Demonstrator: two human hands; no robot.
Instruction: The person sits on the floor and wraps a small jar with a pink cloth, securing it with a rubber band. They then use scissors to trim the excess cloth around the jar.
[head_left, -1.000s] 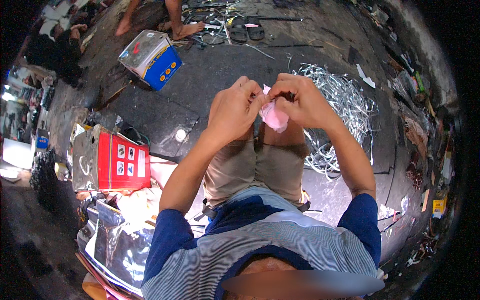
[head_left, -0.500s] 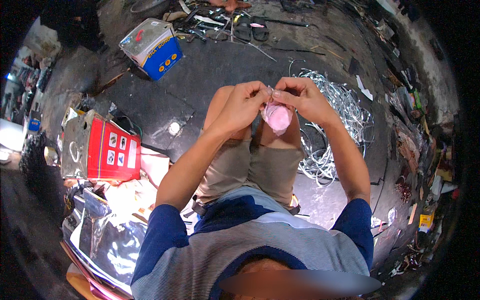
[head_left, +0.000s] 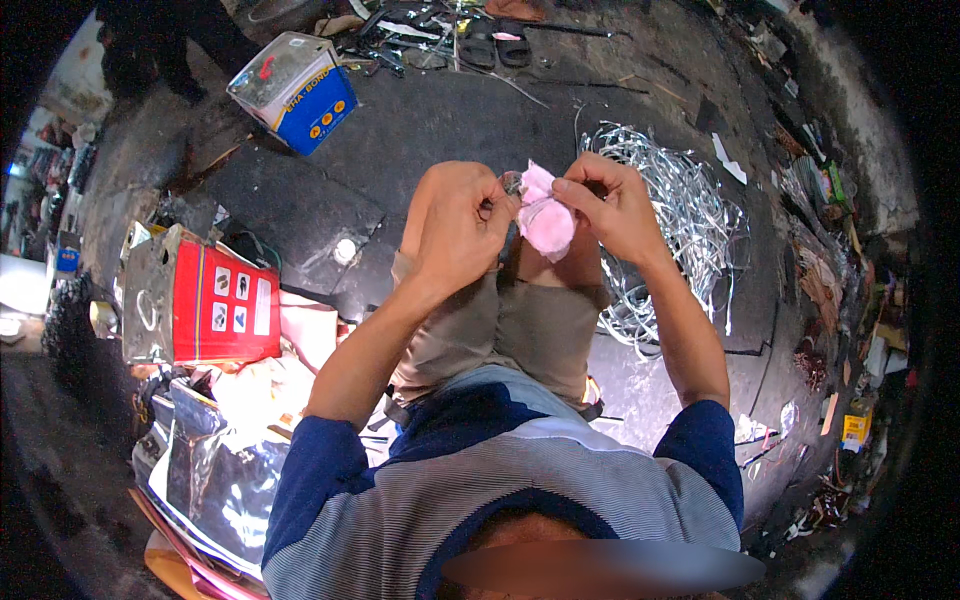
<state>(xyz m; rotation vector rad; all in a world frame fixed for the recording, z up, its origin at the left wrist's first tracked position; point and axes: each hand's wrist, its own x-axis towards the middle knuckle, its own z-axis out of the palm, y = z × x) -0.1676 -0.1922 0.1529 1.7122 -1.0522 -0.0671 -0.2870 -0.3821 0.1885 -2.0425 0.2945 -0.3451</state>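
From my remote seat: pink bundle (head_left: 548, 232), soft-looking, held up between both hands, just beyond the beige shorts (head_left: 545, 325). Right hand (head_left: 620, 205) has a narrow grip, thumb and finger pinching the bundle near its waist, where a flared tip meets the rounded lower part. Left hand (head_left: 455, 222) has thumb and finger drawn close at the bundle's left edge; can't tell whether that grip has hold of the pink. Step in hand, my read: fingertip work at the waist. Next move, I judge, calls for a steady right pinch and light, precise left fingertips, since thin material could crease or slip. Silver strips (head_left: 695, 215) lie heaped on the floor (head_left: 400, 125) beyond the right forearm.
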